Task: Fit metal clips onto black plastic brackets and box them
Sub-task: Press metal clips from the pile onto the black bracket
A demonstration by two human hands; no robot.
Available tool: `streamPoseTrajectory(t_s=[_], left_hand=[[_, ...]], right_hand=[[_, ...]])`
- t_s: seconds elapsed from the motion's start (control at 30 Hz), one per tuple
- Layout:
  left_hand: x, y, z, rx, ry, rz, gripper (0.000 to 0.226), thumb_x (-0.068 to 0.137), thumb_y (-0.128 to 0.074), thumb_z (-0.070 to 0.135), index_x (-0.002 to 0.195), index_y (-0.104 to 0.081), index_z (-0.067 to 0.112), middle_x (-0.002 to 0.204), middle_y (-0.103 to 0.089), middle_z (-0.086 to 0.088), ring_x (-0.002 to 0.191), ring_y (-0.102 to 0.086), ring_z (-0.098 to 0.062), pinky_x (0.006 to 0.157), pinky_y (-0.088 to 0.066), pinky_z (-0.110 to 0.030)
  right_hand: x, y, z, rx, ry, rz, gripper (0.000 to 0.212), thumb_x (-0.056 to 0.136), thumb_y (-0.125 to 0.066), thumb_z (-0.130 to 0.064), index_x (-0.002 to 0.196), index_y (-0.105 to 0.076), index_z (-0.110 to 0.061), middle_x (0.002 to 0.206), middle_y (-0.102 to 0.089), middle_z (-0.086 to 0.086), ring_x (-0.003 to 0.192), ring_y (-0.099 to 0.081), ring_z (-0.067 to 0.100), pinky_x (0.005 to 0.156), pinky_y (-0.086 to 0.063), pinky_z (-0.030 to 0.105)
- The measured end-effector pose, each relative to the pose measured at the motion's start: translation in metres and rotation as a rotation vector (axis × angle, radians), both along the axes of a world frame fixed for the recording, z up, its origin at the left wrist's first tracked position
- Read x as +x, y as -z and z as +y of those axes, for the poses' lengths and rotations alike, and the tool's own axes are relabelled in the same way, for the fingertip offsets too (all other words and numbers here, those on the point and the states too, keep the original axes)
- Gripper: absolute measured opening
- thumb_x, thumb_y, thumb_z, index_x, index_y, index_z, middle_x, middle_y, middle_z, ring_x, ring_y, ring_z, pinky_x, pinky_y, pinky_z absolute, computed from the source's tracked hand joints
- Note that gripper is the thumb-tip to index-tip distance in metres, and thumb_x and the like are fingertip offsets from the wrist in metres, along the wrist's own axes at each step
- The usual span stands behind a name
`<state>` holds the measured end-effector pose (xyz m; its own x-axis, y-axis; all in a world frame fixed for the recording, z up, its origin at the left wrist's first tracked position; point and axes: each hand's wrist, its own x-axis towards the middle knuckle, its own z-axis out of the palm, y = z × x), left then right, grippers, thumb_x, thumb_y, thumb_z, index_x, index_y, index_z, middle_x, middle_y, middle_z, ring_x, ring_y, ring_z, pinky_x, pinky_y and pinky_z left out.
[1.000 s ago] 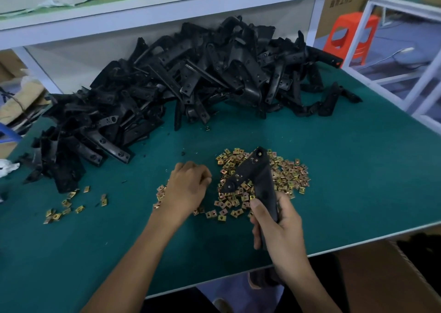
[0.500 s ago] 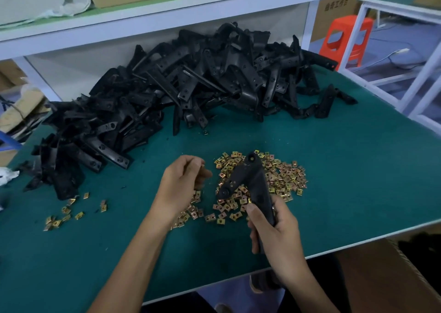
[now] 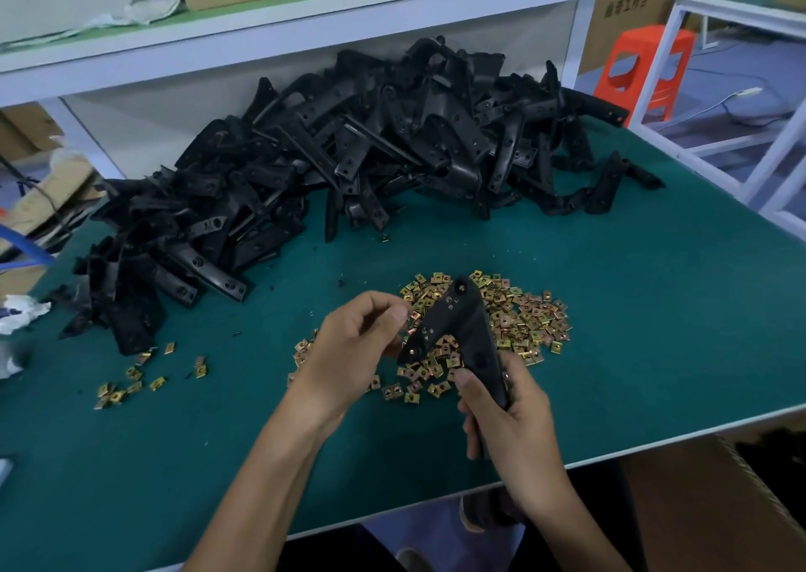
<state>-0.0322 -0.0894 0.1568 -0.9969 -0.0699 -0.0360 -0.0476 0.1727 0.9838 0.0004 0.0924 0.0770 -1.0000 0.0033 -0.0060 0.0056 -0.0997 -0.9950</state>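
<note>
A: 1 second ago your left hand (image 3: 349,344) was down in the clip pile (image 3: 523,323). Now it is lifted off the tabletop (image 3: 654,309), fingers curled, thumb and forefinger pinching 1 small clip (image 3: 410,316) just beside the bracket (image 3: 462,331).

B: Your right hand (image 3: 510,419) has not let go. It wraps the bracket's lower arm and holds the angled part above the pile, near the front edge.

A: So the pick looks done and the fitting comes next. The clip is too small here to tell which way it faces, so check that before you push it on.

B: You have room. The bracket heap (image 3: 349,157) runs along the back edge into the back-left corner, well apart from your hands. A few stray clips (image 3: 131,379) lie toward the left edge. The way to the right edge looks open.

A: The front edge is close under your right wrist. Keep the work over the tabletop, or a dropped clip could go over.

B: A brown carton (image 3: 698,506) shows below the front-right corner. I judge that the finished piece goes there.
</note>
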Motion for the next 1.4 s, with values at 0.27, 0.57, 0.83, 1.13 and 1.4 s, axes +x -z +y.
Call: streamPoseTrajectory(t_s=[0.27, 0.57, 0.83, 1.13, 1.4], left_hand=[[0.002, 0.001, -0.003, -0.023, 0.046, 0.013, 0.020, 0.101, -0.059, 0.014, 0.097, -0.075, 0.025, 0.077, -0.068, 0.013, 0.075, -0.061, -0.004, 0.069, -0.049, -0.016], [0.003, -0.004, -0.009, -0.022, 0.093, -0.011, 0.028, 0.095, -0.069, 0.014, 0.103, -0.069, 0.041, 0.093, -0.075, -0.001, 0.093, -0.069, -0.025, 0.089, -0.053, -0.039], [-0.001, -0.007, -0.011, -0.063, 0.097, -0.026, 0.026, 0.091, -0.071, 0.008, 0.107, -0.068, 0.029, 0.083, -0.075, -0.002, 0.079, -0.066, -0.015, 0.083, -0.053, -0.042], [0.000, -0.005, -0.019, 0.025, 0.129, -0.042, 0.026, 0.091, -0.069, 0.001, 0.107, -0.069, 0.022, 0.082, -0.074, -0.008, 0.072, -0.068, -0.016, 0.065, -0.055, -0.024], [0.002, -0.005, -0.020, 0.101, 0.126, -0.065, 0.027, 0.090, -0.068, -0.004, 0.109, -0.068, 0.015, 0.079, -0.072, -0.007, 0.071, -0.068, -0.017, 0.066, -0.058, -0.029]], right_hand=[[0.000, 0.003, 0.000, -0.009, -0.008, -0.005, 0.017, 0.088, -0.069, -0.044, 0.093, -0.062, -0.030, 0.067, -0.060, 0.007, 0.043, -0.049, 0.023, 0.041, -0.041, 0.028], [-0.001, 0.005, 0.001, -0.019, -0.016, 0.008, 0.012, 0.091, -0.068, -0.039, 0.095, -0.062, -0.030, 0.066, -0.059, 0.005, 0.043, -0.046, 0.024, 0.041, -0.040, 0.030], [-0.003, 0.007, 0.001, 0.013, -0.053, -0.001, 0.008, 0.097, -0.068, -0.028, 0.093, -0.062, -0.026, 0.067, -0.057, 0.005, 0.047, -0.048, 0.023, 0.040, -0.042, 0.032], [-0.005, 0.004, 0.002, 0.014, -0.104, -0.020, 0.009, 0.096, -0.069, -0.026, 0.093, -0.067, -0.034, 0.066, -0.059, 0.002, 0.051, -0.052, 0.018, 0.040, -0.043, 0.031], [-0.007, 0.001, 0.005, -0.035, -0.151, -0.042, 0.007, 0.095, -0.070, -0.028, 0.093, -0.068, -0.034, 0.065, -0.057, 0.003, 0.049, -0.049, 0.018, 0.039, -0.041, 0.028]])
